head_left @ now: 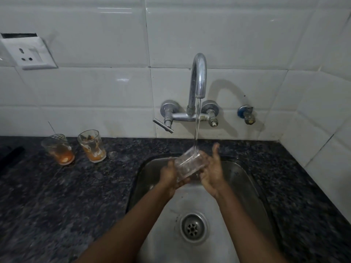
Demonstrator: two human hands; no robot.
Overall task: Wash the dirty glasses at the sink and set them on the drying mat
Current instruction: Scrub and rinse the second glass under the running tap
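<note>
A clear glass (190, 165) lies tilted on its side over the steel sink (245, 186), under the running water from the tap (199, 76). My left hand (171, 176) cups it from below at its left end. My right hand (211, 172) presses against its right end, fingers spread and thumb raised. Two dirty glasses with orange residue stand upright on the dark granite counter at the left: one (59, 149) farther left, the other (92, 146) beside it. No drying mat is in view.
The sink drain (192, 227) lies in the near part of the basin. Tap handles (163, 126) and a blue valve (246, 113) stick out of the white tiled wall. A wall socket (28, 54) sits at upper left. A dark object (11, 155) lies at the counter's left edge.
</note>
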